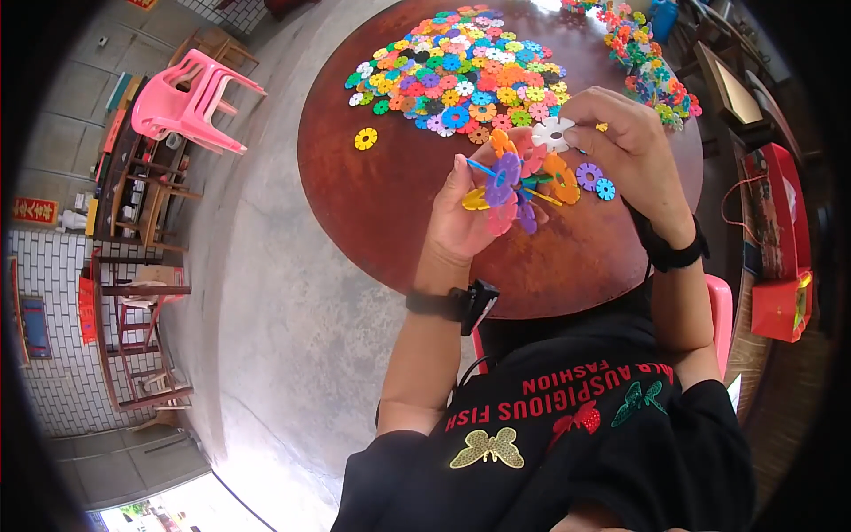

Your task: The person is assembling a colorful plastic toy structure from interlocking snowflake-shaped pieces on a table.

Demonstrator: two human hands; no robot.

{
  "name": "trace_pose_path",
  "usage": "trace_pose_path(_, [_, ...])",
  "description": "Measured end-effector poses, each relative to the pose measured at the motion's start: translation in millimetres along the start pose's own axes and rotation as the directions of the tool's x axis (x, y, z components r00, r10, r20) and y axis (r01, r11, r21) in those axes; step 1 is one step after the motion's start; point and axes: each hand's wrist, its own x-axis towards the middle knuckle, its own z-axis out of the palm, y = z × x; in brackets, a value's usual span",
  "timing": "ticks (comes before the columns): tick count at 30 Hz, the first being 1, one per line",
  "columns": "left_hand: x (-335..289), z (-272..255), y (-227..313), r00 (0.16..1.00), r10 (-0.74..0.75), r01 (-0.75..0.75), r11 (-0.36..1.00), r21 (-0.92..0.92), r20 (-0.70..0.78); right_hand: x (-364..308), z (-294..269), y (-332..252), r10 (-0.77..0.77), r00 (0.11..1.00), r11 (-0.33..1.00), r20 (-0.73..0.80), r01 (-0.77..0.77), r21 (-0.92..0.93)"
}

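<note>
My left hand (pixel 450 217) is closed round the lower side of a cluster of interlocked plastic snowflake discs (pixel 505 177) in purple, orange, pink, yellow and green. Between the thumb and fingers of my right hand (pixel 628 146) is a white snowflake disc (pixel 551 134), at the cluster's upper right. Whether the white disc touches the cluster I cannot tell. Loose on the table beneath my right hand lie a purple disc (pixel 589 176) and a small blue disc (pixel 605 189). A yellow disc (pixel 365 138) lies apart to the left.
A large pile of coloured discs (pixel 461 80) covers the far part of the round brown table (pixel 372 208). Joined discs (pixel 656 80) stand along its far right edge. Stacked pink plastic chairs (pixel 182 102) are at the left; a red box (pixel 776 213) is at the right.
</note>
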Motion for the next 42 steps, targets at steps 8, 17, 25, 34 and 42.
trace_pose_path(8, [3.2,-1.5,-1.8,0.996,-0.064,0.059,0.994,-0.092,-0.054,2.1,0.5,4.2,-0.024,0.999,0.997,0.048,0.028,-0.075])
trace_pose_path(17, [3.3,-1.5,-4.5,0.992,-0.062,0.049,0.992,-0.116,-0.113,4.5,9.3,8.5,-0.016,0.997,0.997,0.072,0.021,-0.075])
trace_pose_path(25, [4.8,-1.7,-8.2,0.991,-0.023,0.007,0.994,-0.112,-0.135,1.0,15.3,9.1,-0.010,0.998,0.994,0.057,0.016,-0.106])
trace_pose_path(34, [10.3,1.0,-5.2,0.973,0.113,-0.114,0.993,0.007,-0.199,-27.2,19.4,-17.2,-0.013,0.999,0.962,0.036,0.022,-0.272])
trace_pose_path(42, [3.9,0.8,-0.7,0.993,0.098,-0.103,0.990,-0.100,-0.062,-26.5,36.0,-10.6,-0.042,0.998,0.954,-0.047,0.026,-0.297])
